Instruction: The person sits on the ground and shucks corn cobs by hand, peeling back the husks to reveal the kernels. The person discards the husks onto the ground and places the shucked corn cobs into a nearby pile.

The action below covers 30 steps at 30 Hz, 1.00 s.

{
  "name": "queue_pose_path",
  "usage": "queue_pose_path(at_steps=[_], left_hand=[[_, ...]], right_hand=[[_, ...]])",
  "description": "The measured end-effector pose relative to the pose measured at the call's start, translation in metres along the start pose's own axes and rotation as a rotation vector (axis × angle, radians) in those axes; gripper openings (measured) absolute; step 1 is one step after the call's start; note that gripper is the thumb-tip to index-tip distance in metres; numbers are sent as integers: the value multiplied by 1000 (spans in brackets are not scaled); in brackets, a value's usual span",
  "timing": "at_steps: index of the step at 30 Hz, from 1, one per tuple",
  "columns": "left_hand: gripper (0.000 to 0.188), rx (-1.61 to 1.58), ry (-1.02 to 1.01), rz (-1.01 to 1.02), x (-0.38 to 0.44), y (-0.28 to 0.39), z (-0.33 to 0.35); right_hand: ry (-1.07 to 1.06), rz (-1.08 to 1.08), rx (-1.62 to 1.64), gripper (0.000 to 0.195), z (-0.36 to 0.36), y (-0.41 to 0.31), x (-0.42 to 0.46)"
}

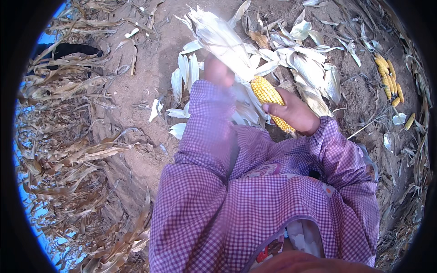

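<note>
A yellow ear of corn (268,91), its kernels bared, lies in the grip of my right hand (297,111), with the thumb across its side. Pale dry corn husk (222,37) spreads from the cob's far end up and to the left. My left hand (219,72) is blurred at the near edge of that husk and appears to grip it. The husk hides some of its fingers. Loose husks (251,105) lie on the ground beneath both hands, and a larger heap of husks (307,65) is just beyond my right hand.
Several husked ears of corn (389,80) lie in a pile on the soil at right, with a single ear (410,121) nearer me. Dry corn stalks and leaves (78,143) fill the left side. A dark-clothed limb (73,50) shows among them at upper left.
</note>
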<state>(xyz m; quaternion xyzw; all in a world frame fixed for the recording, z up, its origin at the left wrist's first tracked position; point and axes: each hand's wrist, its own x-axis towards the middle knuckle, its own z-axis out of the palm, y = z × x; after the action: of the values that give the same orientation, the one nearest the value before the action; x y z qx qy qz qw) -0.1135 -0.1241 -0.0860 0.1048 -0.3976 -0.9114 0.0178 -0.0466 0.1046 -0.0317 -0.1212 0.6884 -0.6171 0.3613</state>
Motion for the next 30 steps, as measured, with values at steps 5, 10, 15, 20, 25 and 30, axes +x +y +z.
queue_pose_path(at_steps=[5, 10, 15, 20, 25, 30], left_hand=[[38, 171, 193, 104, 5, 6, -10], [46, 76, 743, 43, -3, 57, -24], [54, 730, 559, -65, -5, 43, -28], [65, 724, -159, -162, -21, 18, 17], [59, 827, -311, -79, -25, -12, 46], [30, 317, -58, -193, -22, -10, 43]], right_hand=[[-110, 54, -103, 57, 9, -5, -8], [-152, 57, -80, 53, 22, 16, -31], [69, 192, 380, 42, -5, 8, -4], [154, 207, 349, 44, -14, 15, 0], [40, 214, 271, 43, -11, 23, 3], [27, 152, 208, 42, 3, 17, -3]])
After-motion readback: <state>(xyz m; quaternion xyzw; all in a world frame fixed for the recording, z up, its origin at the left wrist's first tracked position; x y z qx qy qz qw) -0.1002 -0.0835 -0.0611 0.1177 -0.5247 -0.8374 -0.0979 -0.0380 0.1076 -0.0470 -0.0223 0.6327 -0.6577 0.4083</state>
